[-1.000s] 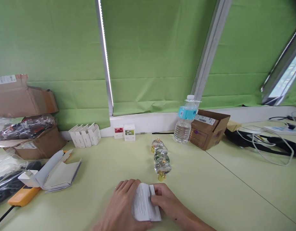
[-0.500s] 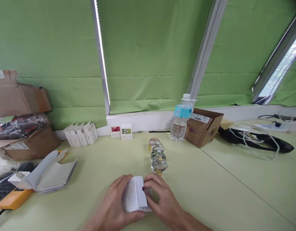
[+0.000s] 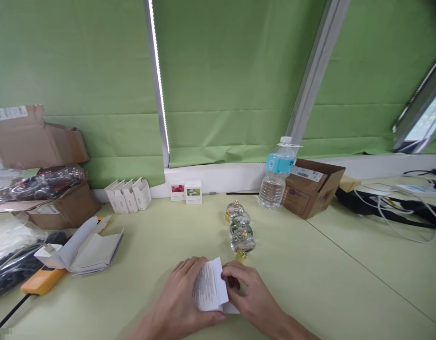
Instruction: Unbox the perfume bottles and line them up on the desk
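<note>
Left hand (image 3: 180, 295) around white carton (image 3: 208, 287), contents hidden; right hand (image 3: 255, 293) at edge, grip unclear.

Head view: near, above table (image 3: 161, 241), forward and down toward blinds (image 3: 232, 85).

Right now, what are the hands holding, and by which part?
A small white printed box: the left hand grips its left side; the right hand is at its right flap, though whether it pinches is unclear.

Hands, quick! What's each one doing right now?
Left hand: closed around the white box.
Right hand: curled at its edge; whether it's pinching can't be told.
</note>
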`<move>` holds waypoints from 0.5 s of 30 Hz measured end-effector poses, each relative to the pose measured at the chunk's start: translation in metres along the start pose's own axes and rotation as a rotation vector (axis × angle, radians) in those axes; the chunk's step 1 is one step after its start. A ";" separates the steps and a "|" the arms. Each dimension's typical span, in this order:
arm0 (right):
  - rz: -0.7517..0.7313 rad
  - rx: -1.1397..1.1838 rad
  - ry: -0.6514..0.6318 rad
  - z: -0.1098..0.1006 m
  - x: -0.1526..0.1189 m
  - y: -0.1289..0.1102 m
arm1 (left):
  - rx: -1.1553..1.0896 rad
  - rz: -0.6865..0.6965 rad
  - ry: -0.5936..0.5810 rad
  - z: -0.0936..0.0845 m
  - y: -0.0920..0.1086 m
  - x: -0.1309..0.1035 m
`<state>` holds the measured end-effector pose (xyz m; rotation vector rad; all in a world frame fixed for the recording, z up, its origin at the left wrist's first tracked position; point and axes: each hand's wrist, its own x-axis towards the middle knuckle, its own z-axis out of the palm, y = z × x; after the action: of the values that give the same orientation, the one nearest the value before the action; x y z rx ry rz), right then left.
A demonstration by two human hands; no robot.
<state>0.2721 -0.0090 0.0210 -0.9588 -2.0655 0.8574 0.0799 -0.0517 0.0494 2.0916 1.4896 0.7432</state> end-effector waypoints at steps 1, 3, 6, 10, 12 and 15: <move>0.003 -0.006 0.001 0.000 0.001 -0.001 | 0.001 -0.002 0.004 0.000 0.000 0.000; -0.013 -0.026 -0.008 0.001 0.001 -0.003 | 0.003 -0.003 0.011 0.001 -0.001 0.000; -0.042 -0.072 -0.034 0.002 0.000 -0.006 | 0.002 0.004 0.022 0.002 -0.001 0.000; -0.060 -0.156 0.015 0.002 -0.002 -0.005 | -0.007 -0.002 0.019 0.001 -0.001 0.000; -0.077 -0.158 0.021 0.001 -0.002 -0.005 | -0.009 0.001 0.022 0.000 -0.001 0.000; -0.074 -0.083 -0.006 -0.002 -0.001 -0.006 | -0.004 0.009 0.026 0.001 -0.003 0.000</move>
<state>0.2714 -0.0124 0.0266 -0.9184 -2.1419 0.7422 0.0785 -0.0513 0.0467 2.0945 1.4919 0.7786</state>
